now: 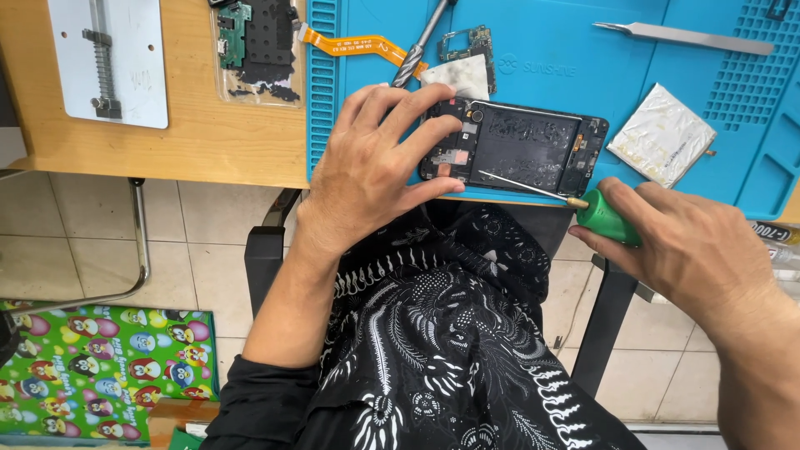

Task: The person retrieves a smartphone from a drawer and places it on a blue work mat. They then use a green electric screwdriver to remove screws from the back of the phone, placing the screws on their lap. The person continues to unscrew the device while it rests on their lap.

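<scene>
An opened black phone (525,148) lies face down at the near edge of a blue work mat (550,50). My left hand (371,167) rests on the phone's left end, fingers spread over it and pressing it down. My right hand (692,246) grips a green-handled screwdriver (607,217). Its thin shaft reaches left, with the tip over the phone's lower middle.
On the mat lie a silver battery pouch (662,133), metal tweezers (683,35), a small circuit board (471,42), an orange flex cable (358,43) and another screwdriver (417,46). A metal jig (108,58) and a bagged board (254,46) sit on the wooden table.
</scene>
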